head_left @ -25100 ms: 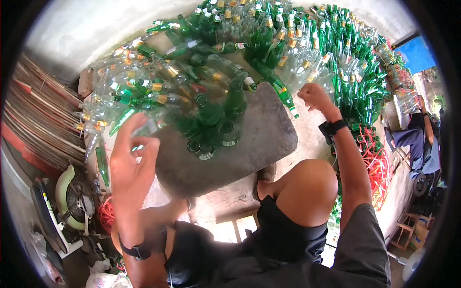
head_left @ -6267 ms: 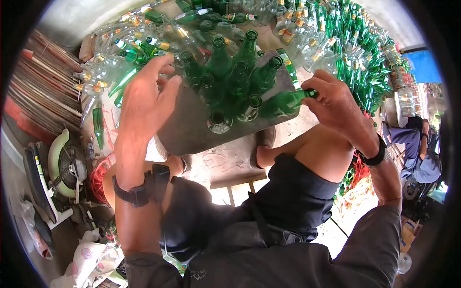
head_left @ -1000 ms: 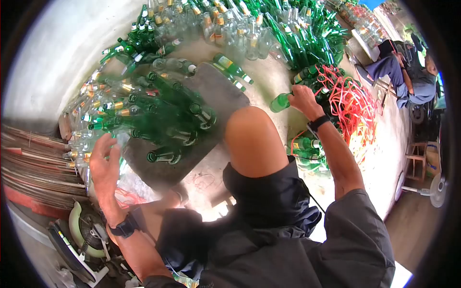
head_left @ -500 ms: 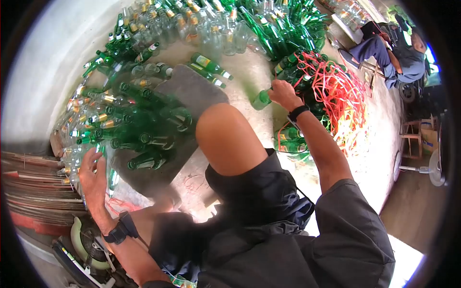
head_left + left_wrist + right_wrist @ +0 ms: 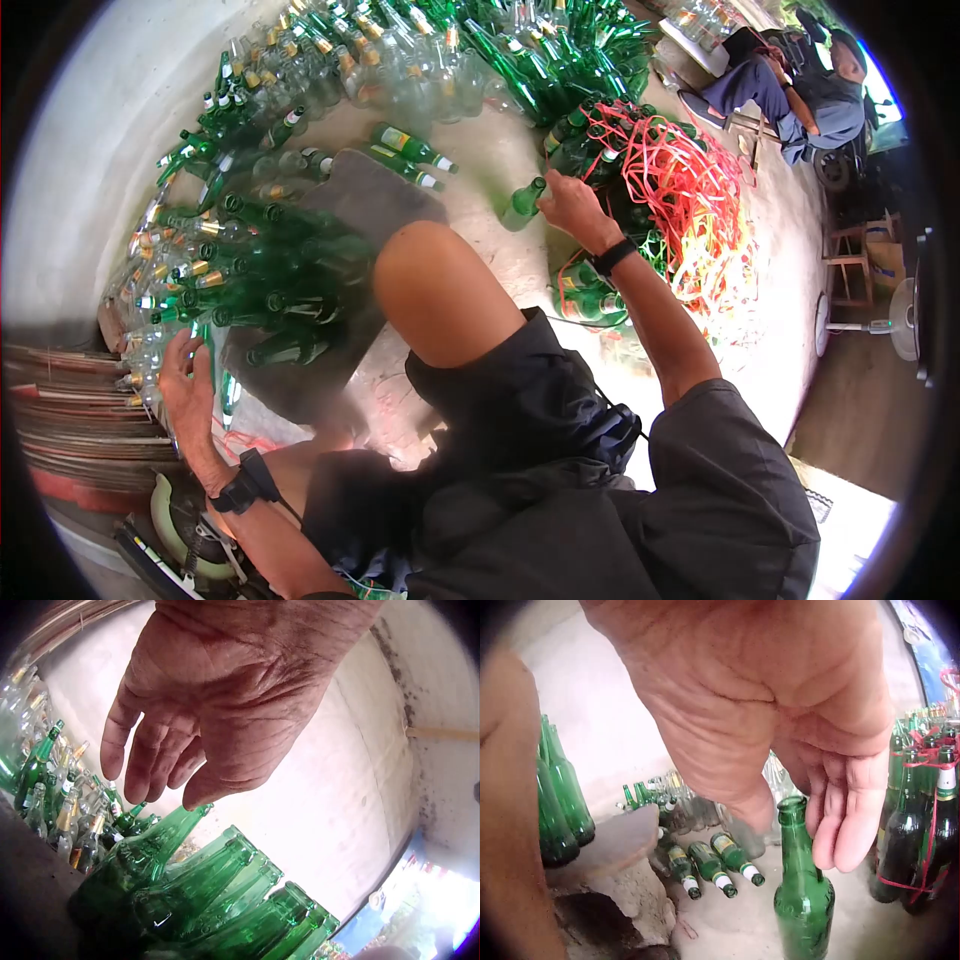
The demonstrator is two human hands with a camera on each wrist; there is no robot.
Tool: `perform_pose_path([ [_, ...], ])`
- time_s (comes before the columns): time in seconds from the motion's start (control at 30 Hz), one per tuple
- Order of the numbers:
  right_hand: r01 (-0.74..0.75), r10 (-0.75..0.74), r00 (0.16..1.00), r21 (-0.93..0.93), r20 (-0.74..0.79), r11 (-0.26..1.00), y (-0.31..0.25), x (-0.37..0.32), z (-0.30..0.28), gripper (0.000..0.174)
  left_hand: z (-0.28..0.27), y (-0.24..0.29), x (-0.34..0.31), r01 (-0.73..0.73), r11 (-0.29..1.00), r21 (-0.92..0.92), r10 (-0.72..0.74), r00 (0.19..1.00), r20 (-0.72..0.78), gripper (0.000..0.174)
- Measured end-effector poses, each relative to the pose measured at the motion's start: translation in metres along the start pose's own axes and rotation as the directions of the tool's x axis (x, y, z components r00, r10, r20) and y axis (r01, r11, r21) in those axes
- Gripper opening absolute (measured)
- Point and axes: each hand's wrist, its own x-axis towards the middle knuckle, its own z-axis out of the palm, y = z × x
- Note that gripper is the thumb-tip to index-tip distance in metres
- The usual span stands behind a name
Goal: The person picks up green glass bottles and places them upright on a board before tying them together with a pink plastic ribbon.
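My right hand (image 5: 580,212) is beside a green glass bottle (image 5: 523,205) over the floor. In the right wrist view this bottle (image 5: 802,900) stands upright with its mouth uncovered. The thumb (image 5: 754,814) is left of its neck and the nearly straight fingers (image 5: 855,817) are to the right, loosely spread around it. My left hand (image 5: 187,385) hangs with relaxed, slightly bent fingers and holds nothing. In the left wrist view it hovers above several green bottles (image 5: 225,892). These stand grouped on a dark slab (image 5: 385,200), partly hidden by my knee.
Several labelled green bottles (image 5: 410,145) lie beyond the slab. Many clear and green bottles (image 5: 400,60) crowd the wall. Bottles tangled in red plastic strapping (image 5: 690,190) stand at the right. Another person (image 5: 790,95) sits farther back. Stacked boards (image 5: 90,430) lie at left.
The head view has turned right, so the scene slides left. My right hand's fingers have loosened from the green bottle, whose neck now shows. The left hand stays relaxed.
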Motion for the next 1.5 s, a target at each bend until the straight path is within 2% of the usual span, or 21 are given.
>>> perform_pose_path([
  [0.07,0.022,-0.021,1.0,0.034,-0.019,0.999,0.001,-0.011,-0.017,0.03,0.0,-0.001,0.001,-0.011,1.0,-0.012,0.011,1.0,-0.002,0.044],
  [0.13,-0.005,0.019,0.988,0.09,-0.154,0.996,0.006,-0.025,-0.035,0.026,0.0,0.0,0.0,0.002,1.0,0.002,-0.002,1.0,-0.004,0.044],
  [0.17,-0.005,0.019,0.987,0.089,-0.157,0.996,0.009,-0.031,-0.043,0.026,-0.001,0.001,0.0,-0.002,1.0,0.001,0.002,1.0,-0.005,0.044],
  [0.27,-0.155,0.152,0.98,-0.018,-0.127,0.988,0.033,-0.044,-0.056,0.031,-0.002,0.001,-0.002,-0.008,1.0,0.021,0.008,1.0,-0.002,0.044],
  [0.3,-0.154,0.151,0.98,-0.017,-0.131,0.988,0.038,-0.047,-0.059,0.031,-0.002,-0.001,-0.002,0.0,1.0,0.03,0.0,1.0,-0.006,0.044],
  [0.37,-0.122,0.106,0.96,-0.046,-0.26,0.991,0.048,-0.052,-0.065,0.037,-0.001,-0.005,-0.002,0.004,0.999,0.038,-0.003,1.0,-0.016,0.043],
  [0.43,-0.164,0.147,0.969,-0.071,-0.196,0.984,0.059,-0.043,-0.072,0.039,0.0,-0.009,-0.003,0.013,1.0,0.009,-0.013,1.0,-0.024,0.043],
  [0.5,-0.205,0.148,0.947,-0.182,-0.287,0.962,0.068,-0.033,-0.076,0.043,0.002,-0.014,-0.003,-0.002,1.0,0.003,0.002,0.999,-0.034,0.043],
  [0.7,-0.298,0.245,0.937,-0.202,-0.25,0.933,0.11,0.009,-0.078,0.042,0.0,-0.009,-0.009,0.042,0.998,0.05,-0.039,0.998,-0.055,0.044],
  [0.77,-0.325,0.296,0.941,-0.191,-0.165,0.926,0.125,0.017,-0.073,0.039,-0.001,-0.006,-0.011,0.053,0.997,0.059,-0.05,0.997,-0.06,0.044],
  [0.93,-0.305,0.284,0.942,-0.1,-0.177,0.947,0.127,0.013,-0.067,0.023,-0.003,0.002,-0.016,0.071,0.996,0.054,-0.068,0.995,-0.067,0.045],
  [1.0,-0.094,0.092,0.896,0.019,-0.435,0.995,0.119,0.002,-0.067,0.014,-0.005,-0.016,-0.015,0.028,1.0,0.01,-0.027,0.997,-0.071,0.043],
  [1.07,-0.031,0.052,0.874,0.052,-0.482,0.998,0.104,-0.012,-0.078,0.013,-0.006,-0.019,-0.014,-0.019,0.999,-0.033,0.017,0.997,-0.071,0.042],
  [1.13,0.085,0.0,0.82,0.121,-0.573,0.989,0.077,-0.033,-0.097,0.011,-0.007,-0.008,-0.016,0.026,0.99,-0.135,-0.041,0.993,-0.108,0.037],
  [1.17,0.081,0.002,0.819,0.12,-0.574,0.99,0.061,-0.045,-0.108,0.011,-0.008,-0.001,-0.018,0.023,0.99,-0.136,-0.038,0.994,-0.105,0.037],
  [1.23,0.122,0.079,0.832,0.321,-0.55,0.939,0.031,-0.07,-0.128,0.012,-0.006,0.018,-0.024,0.029,0.975,-0.221,-0.064,0.987,-0.149,0.034],
  [1.27,0.177,0.113,0.861,0.499,-0.497,0.849,0.018,-0.081,-0.132,0.015,-0.005,0.027,-0.027,0.03,0.975,-0.222,-0.064,0.987,-0.147,0.034],
  [1.33,0.196,0.081,0.875,0.503,-0.477,0.842,-0.002,-0.101,-0.141,0.017,0.001,0.051,-0.032,-0.095,0.943,-0.319,0.033,0.98,-0.194,0.033],
  [1.37,0.216,0.05,0.887,0.507,-0.46,0.834,-0.011,-0.11,-0.146,0.019,0.005,0.066,-0.037,-0.094,0.943,-0.32,0.031,0.98,-0.196,0.033],
  [1.43,0.2,0.065,0.916,0.59,-0.397,0.782,-0.03,-0.125,-0.161,0.022,0.015,0.111,-0.055,-0.178,0.908,-0.381,0.131,0.981,-0.144,0.031],
  [1.5,0.291,-0.053,0.907,0.531,-0.417,0.796,-0.043,-0.134,-0.176,0.024,0.031,0.155,-0.072,-0.186,0.873,-0.45,0.156,0.982,-0.103,0.03],
])
